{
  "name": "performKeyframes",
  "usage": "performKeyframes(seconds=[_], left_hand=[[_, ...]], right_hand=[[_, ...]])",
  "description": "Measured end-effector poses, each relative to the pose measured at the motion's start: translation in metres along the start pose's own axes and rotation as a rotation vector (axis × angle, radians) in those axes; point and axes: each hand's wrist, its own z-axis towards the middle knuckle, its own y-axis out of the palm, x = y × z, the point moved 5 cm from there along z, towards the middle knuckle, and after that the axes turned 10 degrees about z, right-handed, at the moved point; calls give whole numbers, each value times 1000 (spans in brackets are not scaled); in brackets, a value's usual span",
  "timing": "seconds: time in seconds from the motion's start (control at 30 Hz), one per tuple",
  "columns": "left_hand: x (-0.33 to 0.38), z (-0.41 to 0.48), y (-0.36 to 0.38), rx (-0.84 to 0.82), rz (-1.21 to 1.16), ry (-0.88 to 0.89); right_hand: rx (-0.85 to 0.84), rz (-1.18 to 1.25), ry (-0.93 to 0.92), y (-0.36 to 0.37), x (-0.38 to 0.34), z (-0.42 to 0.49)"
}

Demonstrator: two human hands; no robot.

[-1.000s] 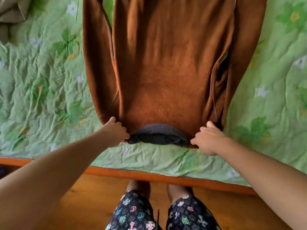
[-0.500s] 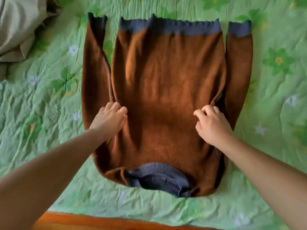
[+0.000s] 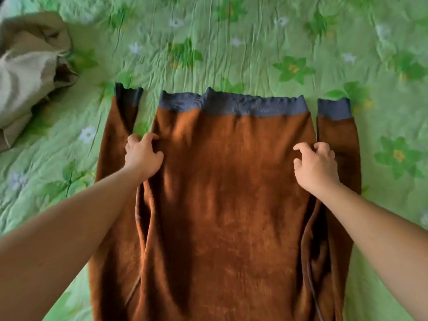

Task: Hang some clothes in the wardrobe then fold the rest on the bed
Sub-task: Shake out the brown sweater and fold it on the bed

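Note:
A brown sweater (image 3: 231, 193) with grey ribbed cuffs and hem lies flat on the green floral bedcover (image 3: 254, 54). Its hem points away from me, and a sleeve lies along each side. My left hand (image 3: 143, 156) sits at the left edge of the sweater's body, its fingers curled into a small fold of the fabric. At the right edge of the body, beside the right sleeve, my right hand (image 3: 316, 163) has its bent fingers hooked on the fabric. The collar end is out of view below.
A crumpled beige garment (image 3: 27, 72) lies on the bed at the far left. The bedcover stretches beyond the sweater's hem and along both sides.
Both hands have slid along the sweater's side edges from the collar end towards the hem. My view has moved forward, so the bed's wooden edge and the collar are out of frame.

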Motion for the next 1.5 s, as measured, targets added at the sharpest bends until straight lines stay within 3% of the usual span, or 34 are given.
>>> performKeyframes(seconds=[0.13,0.27,0.37,0.43,0.57,0.77,0.87,1.0,1.13,1.27,1.37,1.43,1.5], left_hand=[[11,44,-12,18,-194,-6],[27,74,-22,28,-361,23],[35,86,-27,-30,-378,26],[34,94,-36,16,-315,34],[22,109,-55,209,-151,40],[23,96,-22,40,24,147],[19,55,-3,94,216,130],[27,-27,25,201,432,347],[42,-136,78,86,525,623],[62,-236,131,-103,547,790],[89,-291,157,-198,513,879],[111,-317,169,-265,426,898],[134,-332,178,-301,334,871]], right_hand=[[-6,155,46,-8,-2,58],[44,459,98,-22,0,100],[-54,587,126,-21,1,119],[-121,533,129,-21,5,127],[42,430,70,-34,21,137],[113,419,48,-18,17,113],[71,157,-34,-15,12,78],[115,-129,-169,-7,7,7],[30,-165,-199,18,16,-84],[-67,-49,-106,31,54,-149],[49,147,-127,19,77,-164],[142,449,90,10,100,-155],[94,757,425,11,122,-142]])
